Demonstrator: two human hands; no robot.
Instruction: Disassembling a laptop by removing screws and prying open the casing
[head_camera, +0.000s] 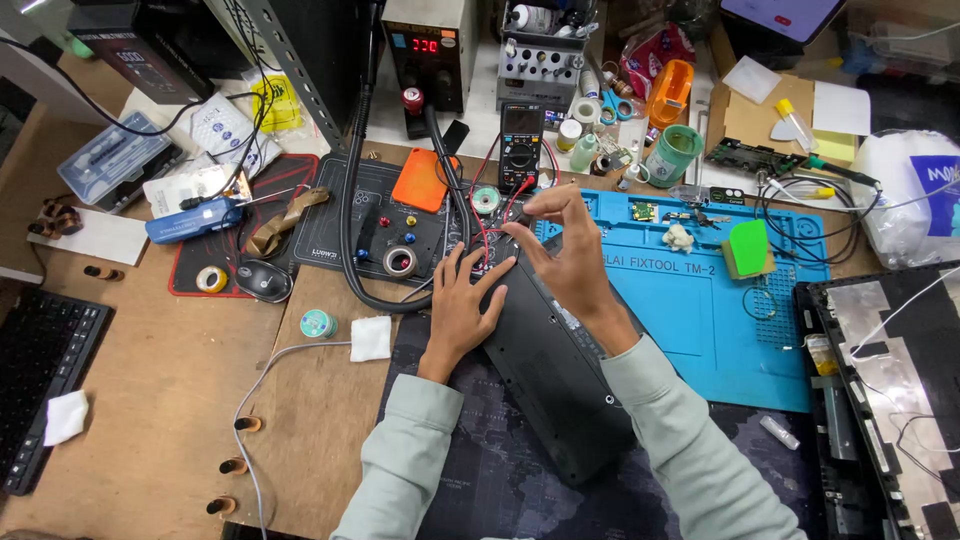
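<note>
In the middle of the frame, a long black battery pack (545, 350) lies slantwise across the dark mat and the blue repair mat (700, 320) on the counter (170, 380), matte, screwed shut and whole, so I judge the work to be at the probing stage with nothing opened yet. The left hand (462, 305) presses flat with spread fingers on its upper end, while the right hand (570, 250) pinches a probe tip there. Farther up, red and black leads (497, 205) run to the multimeter (521, 145).

Two hands (520, 280), one multimeter (522, 146)
</note>
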